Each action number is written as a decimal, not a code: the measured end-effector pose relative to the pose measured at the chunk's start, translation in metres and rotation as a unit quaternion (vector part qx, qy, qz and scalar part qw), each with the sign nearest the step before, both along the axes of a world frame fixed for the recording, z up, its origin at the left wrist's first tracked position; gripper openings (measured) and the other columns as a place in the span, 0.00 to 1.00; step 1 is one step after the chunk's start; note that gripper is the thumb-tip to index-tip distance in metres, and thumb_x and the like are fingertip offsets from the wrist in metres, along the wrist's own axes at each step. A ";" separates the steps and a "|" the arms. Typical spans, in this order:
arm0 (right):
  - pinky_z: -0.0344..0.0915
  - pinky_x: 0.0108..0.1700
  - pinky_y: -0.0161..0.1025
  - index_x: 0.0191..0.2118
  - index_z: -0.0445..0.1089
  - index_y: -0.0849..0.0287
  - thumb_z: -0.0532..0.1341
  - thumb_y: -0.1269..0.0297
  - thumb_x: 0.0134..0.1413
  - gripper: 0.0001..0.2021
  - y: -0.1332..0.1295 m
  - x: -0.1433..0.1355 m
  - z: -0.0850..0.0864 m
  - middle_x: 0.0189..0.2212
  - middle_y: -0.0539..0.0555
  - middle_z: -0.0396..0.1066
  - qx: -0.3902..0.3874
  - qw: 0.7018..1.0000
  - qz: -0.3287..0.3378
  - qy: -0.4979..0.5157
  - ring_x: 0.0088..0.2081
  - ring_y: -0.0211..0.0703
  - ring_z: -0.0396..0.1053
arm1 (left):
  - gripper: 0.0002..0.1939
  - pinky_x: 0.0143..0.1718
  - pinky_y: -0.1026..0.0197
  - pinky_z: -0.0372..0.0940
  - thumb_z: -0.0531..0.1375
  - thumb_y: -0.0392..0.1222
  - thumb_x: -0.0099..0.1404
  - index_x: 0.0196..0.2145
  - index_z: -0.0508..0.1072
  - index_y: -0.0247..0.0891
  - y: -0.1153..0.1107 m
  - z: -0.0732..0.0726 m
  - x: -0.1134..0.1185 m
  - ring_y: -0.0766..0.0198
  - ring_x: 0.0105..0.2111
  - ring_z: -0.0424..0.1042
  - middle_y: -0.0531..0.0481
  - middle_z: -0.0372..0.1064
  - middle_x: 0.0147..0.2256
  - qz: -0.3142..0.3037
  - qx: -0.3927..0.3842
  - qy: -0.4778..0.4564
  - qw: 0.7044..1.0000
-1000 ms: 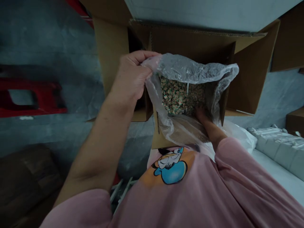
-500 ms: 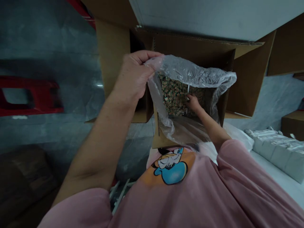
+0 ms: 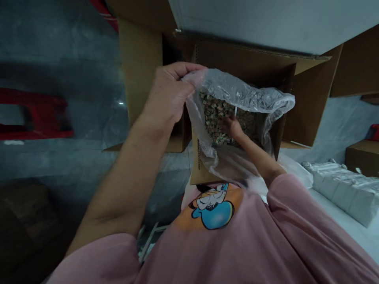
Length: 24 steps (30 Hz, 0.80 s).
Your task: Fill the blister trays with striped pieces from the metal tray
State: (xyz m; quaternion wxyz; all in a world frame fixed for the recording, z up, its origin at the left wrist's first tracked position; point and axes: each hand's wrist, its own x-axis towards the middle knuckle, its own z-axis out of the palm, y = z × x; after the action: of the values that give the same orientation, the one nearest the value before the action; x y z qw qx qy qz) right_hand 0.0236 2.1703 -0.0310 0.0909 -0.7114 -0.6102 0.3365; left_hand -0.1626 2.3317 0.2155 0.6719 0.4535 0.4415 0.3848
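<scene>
Clear plastic bag (image 3: 237,92) lines an open cardboard box (image 3: 242,57) in front of me. My left hand (image 3: 174,92) is closed on the bag's upper left rim and holds it up. Down inside the bag lie many small brown and green pieces (image 3: 211,114), too small to name, with a thin white strip (image 3: 236,111) standing among them. My right hand (image 3: 232,127) reaches in over these pieces, its fingers spread and somewhat blurred. I see nothing held in it.
Other cardboard boxes (image 3: 308,102) stand right and left of this one. A white panel (image 3: 251,23) lies beyond it. Red plastic stools (image 3: 50,114) are on the grey floor at left; white wrapped bundles (image 3: 343,189) sit at right.
My right hand has moved slightly left and down over the pieces, and its fingers have spread from a closed shape. My left hand keeps its hold on the bag rim.
</scene>
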 end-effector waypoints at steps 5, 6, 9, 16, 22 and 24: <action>0.64 0.58 0.48 0.47 0.73 0.55 0.59 0.64 0.61 0.11 -0.055 -0.032 0.002 0.48 0.60 0.68 -0.058 0.996 0.059 0.013 0.52 0.51 0.64 | 0.04 0.29 0.66 0.64 0.68 0.31 0.54 0.28 0.81 0.37 -0.001 0.002 0.003 0.72 0.24 0.68 0.53 0.74 0.25 0.005 -0.008 0.017 1.000; 0.64 0.58 0.48 0.47 0.74 0.55 0.59 0.64 0.61 0.11 -0.059 -0.034 0.001 0.49 0.59 0.68 -0.062 0.994 0.081 0.024 0.53 0.51 0.64 | 0.04 0.30 0.66 0.65 0.68 0.32 0.54 0.29 0.81 0.37 -0.001 0.002 0.003 0.73 0.24 0.68 0.53 0.74 0.26 0.000 -0.006 0.015 1.000; 0.62 0.60 0.44 0.49 0.73 0.54 0.58 0.61 0.62 0.12 -0.059 -0.029 0.000 0.50 0.58 0.68 -0.044 0.993 0.097 0.054 0.54 0.47 0.64 | 0.04 0.31 0.65 0.65 0.68 0.32 0.54 0.29 0.81 0.39 -0.001 0.000 0.003 0.72 0.24 0.68 0.53 0.74 0.26 -0.003 0.000 0.009 1.000; 0.61 0.62 0.46 0.62 0.63 0.65 0.51 0.66 0.62 0.24 -0.048 -0.001 -0.011 0.56 0.65 0.65 -0.044 0.985 -0.163 -0.034 0.58 0.50 0.63 | 0.04 0.35 0.60 0.66 0.70 0.34 0.54 0.30 0.80 0.34 -0.001 -0.003 0.004 0.67 0.27 0.70 0.50 0.71 0.26 0.008 -0.006 0.037 0.999; 0.60 0.63 0.46 0.63 0.62 0.65 0.54 0.65 0.60 0.26 -0.060 -0.016 -0.024 0.60 0.66 0.62 -0.076 0.979 -0.189 -0.018 0.60 0.50 0.62 | 0.09 0.38 0.59 0.67 0.70 0.38 0.55 0.33 0.79 0.31 -0.002 -0.007 0.004 0.68 0.29 0.71 0.51 0.71 0.28 -0.015 0.007 0.047 0.999; 0.60 0.64 0.48 0.64 0.61 0.64 0.53 0.66 0.60 0.26 -0.065 -0.019 -0.023 0.60 0.66 0.62 -0.067 0.982 -0.177 -0.011 0.61 0.50 0.61 | 0.10 0.35 0.63 0.66 0.70 0.40 0.54 0.33 0.79 0.31 -0.002 -0.008 0.004 0.70 0.28 0.70 0.51 0.72 0.27 -0.017 0.011 0.039 0.999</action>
State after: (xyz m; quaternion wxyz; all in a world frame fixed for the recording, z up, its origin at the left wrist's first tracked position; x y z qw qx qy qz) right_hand 0.0042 2.1056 -0.0541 0.0942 -0.8163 -0.4520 0.3473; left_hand -0.1582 2.3292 0.2075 0.6552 0.4832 0.4554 0.3604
